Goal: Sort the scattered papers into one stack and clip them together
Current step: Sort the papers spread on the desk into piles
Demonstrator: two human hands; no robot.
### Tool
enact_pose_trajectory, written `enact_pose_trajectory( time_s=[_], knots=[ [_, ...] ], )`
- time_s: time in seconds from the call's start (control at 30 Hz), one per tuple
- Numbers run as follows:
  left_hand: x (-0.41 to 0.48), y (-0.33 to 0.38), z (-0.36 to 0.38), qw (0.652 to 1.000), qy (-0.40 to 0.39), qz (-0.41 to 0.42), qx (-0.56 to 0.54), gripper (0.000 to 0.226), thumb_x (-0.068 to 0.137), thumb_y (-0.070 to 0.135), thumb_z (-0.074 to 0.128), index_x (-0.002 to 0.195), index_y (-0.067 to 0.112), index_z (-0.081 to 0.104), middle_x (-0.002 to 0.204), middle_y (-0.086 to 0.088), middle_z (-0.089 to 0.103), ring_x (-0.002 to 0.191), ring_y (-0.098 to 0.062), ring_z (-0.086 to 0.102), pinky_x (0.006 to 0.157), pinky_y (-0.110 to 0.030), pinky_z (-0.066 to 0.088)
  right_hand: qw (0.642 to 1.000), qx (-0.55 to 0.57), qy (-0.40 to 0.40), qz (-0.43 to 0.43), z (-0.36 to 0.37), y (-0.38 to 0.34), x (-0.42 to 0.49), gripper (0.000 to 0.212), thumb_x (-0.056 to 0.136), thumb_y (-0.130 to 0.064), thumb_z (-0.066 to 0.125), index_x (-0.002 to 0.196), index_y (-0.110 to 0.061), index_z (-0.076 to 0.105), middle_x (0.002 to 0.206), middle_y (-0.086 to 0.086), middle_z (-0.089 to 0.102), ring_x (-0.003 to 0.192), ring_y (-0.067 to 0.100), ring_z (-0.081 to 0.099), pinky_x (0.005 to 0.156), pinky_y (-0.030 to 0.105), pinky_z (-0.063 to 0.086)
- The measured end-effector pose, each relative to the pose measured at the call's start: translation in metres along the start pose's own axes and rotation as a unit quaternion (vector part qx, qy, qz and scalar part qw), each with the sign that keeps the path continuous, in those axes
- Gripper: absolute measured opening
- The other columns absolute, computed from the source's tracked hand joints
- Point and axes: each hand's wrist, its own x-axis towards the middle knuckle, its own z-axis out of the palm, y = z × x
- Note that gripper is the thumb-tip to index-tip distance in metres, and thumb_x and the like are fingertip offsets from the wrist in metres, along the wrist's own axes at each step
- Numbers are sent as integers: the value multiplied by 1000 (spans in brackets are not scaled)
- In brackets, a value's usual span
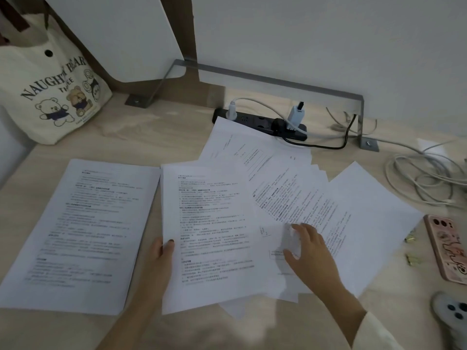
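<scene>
As both hands are lying among the sheets, the pale wood-grain bench (pixel 156 137) is carrying all of it. Right of centre, the fanned papers (pixel 353 205) are spreading out in a loose overlapping heap, white and flat, with black printed lines too small and blurred to read. A neater left pile (pixel 75 236) is lying apart from them, just beside the middle sheet (pixel 214 236), which is overlapping the fan's near edge.

At the far left, a cream cloth tote bag (pixel 50 97) is standing on the bench, showing the letters "NAUGH" and "BEAR" above cartoon bears; what it is holding is hidden.

The right hand (pixel 310 251) is resting on the fanned papers with bent fingers; whether it is gripping a sheet or only pressing, I cannot tell. The left hand (pixel 161 256) is pinching the middle sheet's left edge, thumb on top.

Behind the fan, a black power strip (pixel 265 122) is holding plugs, and grey cables (pixel 424 178) are coiling at the right. A pink-cased phone (pixel 447 248) is lying face down beside two small gold clips (pixel 410 237).
</scene>
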Motion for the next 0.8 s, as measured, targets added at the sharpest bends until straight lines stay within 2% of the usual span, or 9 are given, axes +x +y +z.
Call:
enact_pose_trajectory(
  time_s=[0.1, 0.17, 0.23, 0.3, 0.37, 0.43, 0.57, 0.7, 0.8],
  knots=[
    [0, 0, 0, 999, 28, 12, 16, 19, 98, 24, 34, 102, 12, 48, 88, 2, 54, 85, -18, 52, 79, -31, 36, 992, -110, -63, -3, 2, 16, 1, 62, 85, -26, 58, 140, -16, 30, 148, 10, 31, 133, 28, 38, 105, 36, 38],
    [-2, 0, 1, 999, 37, 17, 3, 18, 98, 24, 34, 105, 15, 47, 94, 2, 54, 84, -15, 51, 81, -32, 35, 986, -151, -75, -5, 7, 18, 2, 63, 76, -14, 67, 133, -10, 43, 138, 19, 45, 118, 35, 54, 85, 39, 54],
    [-5, 0, 1, 999, 48, 24, -4, 14, 98, 23, 34, 107, 20, 45, 96, 4, 53, 86, -14, 50, 82, -31, 35, 984, -171, -58, -7, 11, 16, 4, 63, 63, -5, 77, 122, -5, 55, 123, 25, 57, 100, 38, 64, 63, 38, 58],
    [-6, 2, 2, 998, 57, 29, -10, 12, 98, 19, 36, 107, 21, 44, 96, 4, 52, 82, -11, 50, 81, -30, 34, 985, -170, -40, -6, 10, 10, 4, 55, 70, -4, 72, 122, -7, 54, 123, 23, 57, 99, 35, 64, 61, 33, 57],
    [-7, 3, 2, 998, 58, 26, -21, 19, 97, 13, 39, 114, 19, 43, 100, 7, 53, 84, -7, 51, 83, -30, 34, 991, -135, -1, -9, 5, 9, 5, 41, 81, -7, 59, 122, -8, 51, 121, 14, 58, 95, 29, 63, 60, 30, 53],
    [-5, -1, -1, 998, 51, 31, -34, 35, 95, 6, 41, 128, 17, 39, 115, 5, 53, 100, -11, 52, 92, -31, 37, 996, -90, 25, 14, -2, 9, 8, 29, 89, -11, 47, 118, -10, 52, 108, 8, 62, 78, 24, 60, 56, 27, 41],
    [-4, -7, -8, 995, 12, 99, -13, 64, 90, -6, 38, 139, 34, 33, 141, 16, 41, 130, -5, 40, 108, -31, 30, 994, -60, 64, 62, -9, 19, 14, 26, 96, -16, 35, 102, -10, 60, 80, 4, 63, 64, 18, 49, 58, 27, 37],
    [-6, -8, -13, 997, 24, 74, -1, 41, 93, -3, 37, 117, 24, 56, 134, 2, 48, 123, -13, 43, 104, -26, 29, 983, 54, 92, 148, -14, 25, 17, 25, 98, -17, 33, 95, -8, 56, 71, 8, 58, 63, 28, 53, 57, 31, 39],
    [-8, -9, -17, 998, 8, 68, 11, 39, 94, -3, 36, 112, 22, 59, 128, 3, 50, 118, -11, 43, 102, -24, 29, 967, 149, 128, 162, -23, 19, 15, 26, 98, -18, 32, 99, -6, 55, 75, 12, 60, 65, 28, 54, 55, 32, 39]
  ],
)
